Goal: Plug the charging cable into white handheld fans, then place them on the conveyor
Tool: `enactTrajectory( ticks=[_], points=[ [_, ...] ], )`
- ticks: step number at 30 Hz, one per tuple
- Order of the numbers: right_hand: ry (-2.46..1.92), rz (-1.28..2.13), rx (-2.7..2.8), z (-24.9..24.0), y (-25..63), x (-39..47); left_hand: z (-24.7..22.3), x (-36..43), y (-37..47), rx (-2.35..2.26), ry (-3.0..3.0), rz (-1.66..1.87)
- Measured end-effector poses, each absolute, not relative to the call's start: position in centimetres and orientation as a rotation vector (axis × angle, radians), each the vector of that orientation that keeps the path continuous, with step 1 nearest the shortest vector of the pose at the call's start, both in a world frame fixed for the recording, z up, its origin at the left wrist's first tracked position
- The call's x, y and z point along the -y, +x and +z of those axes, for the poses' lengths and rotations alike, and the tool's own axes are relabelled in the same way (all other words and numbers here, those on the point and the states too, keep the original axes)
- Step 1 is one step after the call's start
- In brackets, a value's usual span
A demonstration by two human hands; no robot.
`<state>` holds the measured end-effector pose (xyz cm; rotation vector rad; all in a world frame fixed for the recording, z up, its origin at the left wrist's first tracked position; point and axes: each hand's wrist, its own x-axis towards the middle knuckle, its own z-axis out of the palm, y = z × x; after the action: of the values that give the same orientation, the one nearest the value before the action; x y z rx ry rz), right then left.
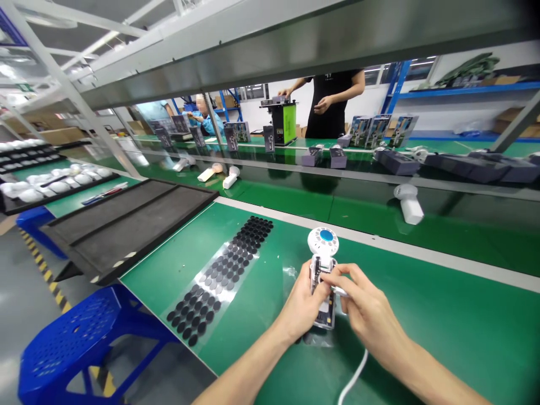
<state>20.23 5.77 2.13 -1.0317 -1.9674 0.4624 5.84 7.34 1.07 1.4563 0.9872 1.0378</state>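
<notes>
The handheld fan is of smooth white plastic. The worktop looks smooth and slightly glossy. Black discs at left appear mostly matt, on shiny clear film. The near left stool is of blue plastic.

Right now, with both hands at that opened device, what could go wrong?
The slender white object in the right hand could slip and scratch the exposed dark interior of the white, round-headed handheld device. If the left hand loosens its grip, the device might turn. The thin white cable trailing below the right hand may snag.
</notes>
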Motion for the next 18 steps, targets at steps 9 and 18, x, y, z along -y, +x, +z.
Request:
enactTrajectory(
  ticks=[9, 18],
  points=[
    [-1.013, 0.49, 1.914, 1.3, 20.5, -5.2, 1.3, -7.5, 6.2, -0.905, 1.248, 1.023],
    [-1.259, 0.62, 1.745, 0.0, 22.2, -5.4, 1.3, -8.3, 6.1, -0.999, 0.804, 0.865]
  ],
)
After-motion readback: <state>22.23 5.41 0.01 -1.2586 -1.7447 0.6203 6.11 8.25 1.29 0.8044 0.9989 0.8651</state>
